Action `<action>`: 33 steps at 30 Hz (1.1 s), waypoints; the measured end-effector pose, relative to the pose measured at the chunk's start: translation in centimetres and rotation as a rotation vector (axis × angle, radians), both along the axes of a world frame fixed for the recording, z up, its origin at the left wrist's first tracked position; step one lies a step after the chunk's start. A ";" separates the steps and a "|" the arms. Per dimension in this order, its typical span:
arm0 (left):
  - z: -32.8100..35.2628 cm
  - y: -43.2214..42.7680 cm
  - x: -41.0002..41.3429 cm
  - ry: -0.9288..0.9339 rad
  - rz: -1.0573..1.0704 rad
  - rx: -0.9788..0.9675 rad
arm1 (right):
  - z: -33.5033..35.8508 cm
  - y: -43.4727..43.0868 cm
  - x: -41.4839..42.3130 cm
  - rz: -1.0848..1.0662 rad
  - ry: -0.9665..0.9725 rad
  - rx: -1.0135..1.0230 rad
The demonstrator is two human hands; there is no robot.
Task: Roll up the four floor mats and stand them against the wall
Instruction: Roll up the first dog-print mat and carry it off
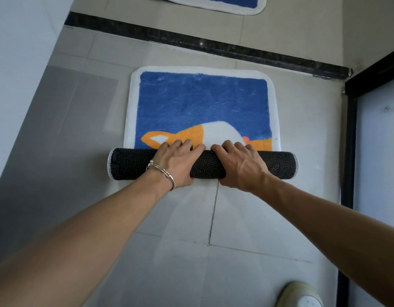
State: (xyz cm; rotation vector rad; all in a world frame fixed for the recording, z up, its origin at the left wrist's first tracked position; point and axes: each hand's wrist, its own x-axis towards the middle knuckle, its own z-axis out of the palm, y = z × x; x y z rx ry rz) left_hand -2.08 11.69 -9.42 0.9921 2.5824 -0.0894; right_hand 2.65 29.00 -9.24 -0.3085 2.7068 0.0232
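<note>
A blue floor mat [202, 103] with a white border and an orange-and-white figure lies on the pale tiled floor. Its near part is rolled into a black dotted roll [129, 163] lying crosswise. My left hand [176, 162], with a silver bracelet at the wrist, grips the roll left of its middle, fingers curled over the top. My right hand [238, 165] grips it just right of the middle in the same way. A second mat [242, 5] of the same kind lies flat beyond the dark strip, cut off by the top edge.
A dark threshold strip [213, 48] crosses the floor behind the mat. A white wall [16, 58] runs along the left. A black-framed door or panel [351, 140] stands at the right. A pale slipper [302, 295] shows at the bottom right.
</note>
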 end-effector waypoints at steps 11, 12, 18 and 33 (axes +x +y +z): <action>0.4 0.4 -0.8 -0.042 -0.008 -0.063 | 0.5 0.4 0.2 0.038 0.010 -0.040; 0.5 0.5 -1.1 -0.072 0.008 -0.053 | 0.4 0.4 0.4 0.042 0.040 -0.009; 0.1 -0.3 0.4 0.055 -0.014 -0.002 | 1.0 0.3 -1.4 -0.037 -0.124 -0.142; 0.4 -0.4 0.8 0.090 -0.010 -0.023 | 1.3 -0.1 -1.9 -0.053 -0.148 -0.159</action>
